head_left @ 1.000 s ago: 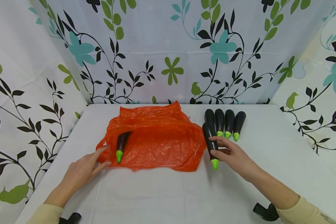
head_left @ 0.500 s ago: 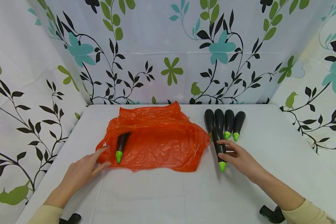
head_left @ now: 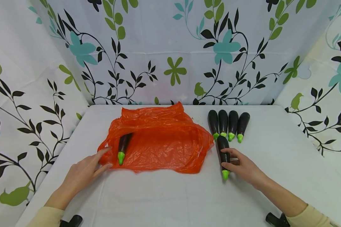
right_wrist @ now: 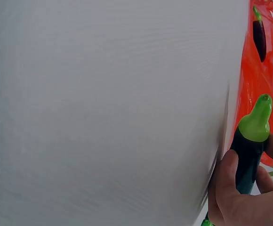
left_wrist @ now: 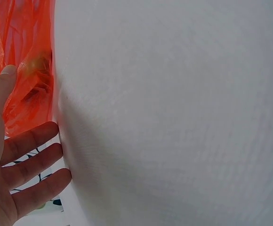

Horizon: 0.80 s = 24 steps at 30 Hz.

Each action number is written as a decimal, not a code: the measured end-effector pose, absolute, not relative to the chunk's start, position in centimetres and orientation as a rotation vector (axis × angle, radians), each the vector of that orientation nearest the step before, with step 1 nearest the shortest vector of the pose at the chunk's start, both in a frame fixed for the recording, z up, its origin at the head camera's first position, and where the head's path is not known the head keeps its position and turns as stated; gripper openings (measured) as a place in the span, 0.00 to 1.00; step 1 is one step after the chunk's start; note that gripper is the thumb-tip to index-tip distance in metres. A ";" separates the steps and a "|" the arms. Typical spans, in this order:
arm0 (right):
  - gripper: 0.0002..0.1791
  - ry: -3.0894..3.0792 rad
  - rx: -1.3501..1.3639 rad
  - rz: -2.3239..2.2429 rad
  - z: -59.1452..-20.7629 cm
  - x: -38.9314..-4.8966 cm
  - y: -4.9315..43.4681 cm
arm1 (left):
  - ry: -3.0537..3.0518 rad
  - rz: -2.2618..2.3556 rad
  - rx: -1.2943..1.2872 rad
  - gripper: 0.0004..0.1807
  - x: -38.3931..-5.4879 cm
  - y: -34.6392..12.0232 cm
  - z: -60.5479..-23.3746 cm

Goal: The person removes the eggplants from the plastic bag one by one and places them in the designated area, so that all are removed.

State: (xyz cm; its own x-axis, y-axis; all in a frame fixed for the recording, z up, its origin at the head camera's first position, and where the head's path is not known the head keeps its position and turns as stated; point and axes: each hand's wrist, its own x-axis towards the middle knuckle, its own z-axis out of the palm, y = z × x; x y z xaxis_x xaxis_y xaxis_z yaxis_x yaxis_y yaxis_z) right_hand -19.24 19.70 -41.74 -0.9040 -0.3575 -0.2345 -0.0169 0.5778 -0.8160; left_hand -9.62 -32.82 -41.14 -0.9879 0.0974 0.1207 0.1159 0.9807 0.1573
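My right hand (head_left: 244, 165) grips a dark eggplant (head_left: 223, 144) with a bright green stem end, just to the right of the orange plastic bag (head_left: 162, 149). In the right wrist view, thumb and fingers lie on either side of the eggplant's body, below its green cap. At the bag's left edge my left hand (head_left: 80, 173) rests with fingers spread, fingertips at the plastic; the left wrist view shows them relaxed and holding nothing. Another eggplant (head_left: 122, 151) lies in the left part of the bag, its green end toward me and its far end hidden under the plastic.
Several more eggplants (head_left: 233, 124) lie side by side at the back right of the white table (head_left: 147, 201), green ends toward me. A patterned curtain (head_left: 147, 41) hangs behind and along both sides. Black wrist-worn pieces (head_left: 275, 219) show near both sleeves.
My right hand has moved the eggplant rightward and toward me, away from the bag's right edge, uncovering more of the row behind. The left hand has stayed in place.
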 end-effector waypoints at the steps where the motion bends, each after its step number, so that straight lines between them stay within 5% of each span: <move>1: 0.32 2.446 -0.309 -1.246 -41.8 -19.2 19.7 | -3.015 -0.250 -0.164 0.34 -9.6 -32.8 -41.1; 24: 0.30 2.548 -0.438 -1.205 -40.6 -20.0 20.2 | -3.037 -0.255 -0.156 0.35 -9.8 -32.9 -41.1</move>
